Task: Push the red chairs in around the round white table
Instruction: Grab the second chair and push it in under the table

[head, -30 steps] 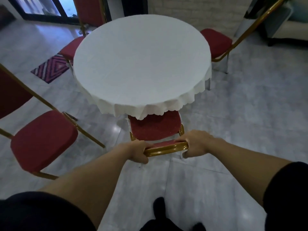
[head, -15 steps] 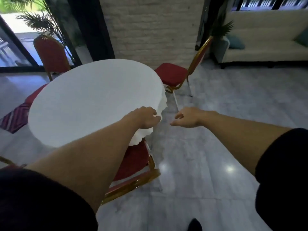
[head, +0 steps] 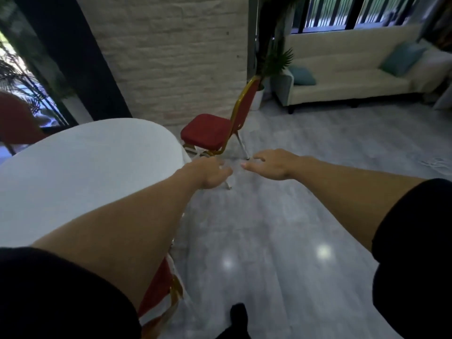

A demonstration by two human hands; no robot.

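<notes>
The table [head: 80, 177] is placed at the left, with one chair [head: 215, 129] set just beyond its far right edge and another [head: 159, 292] tucked beneath its near edge. A sofa [head: 347, 77] is placed against the far right wall, well apart from the table, and a third chair [head: 17, 123] is seen behind the table at far left.

Beyond the hands stands a pale brick wall [head: 176, 57]; to their right, a cream sofa [head: 347, 77] with teal cushions [head: 401, 57] under barred windows [head: 354, 11]; glossy grey floor [head: 281, 228] below.
</notes>
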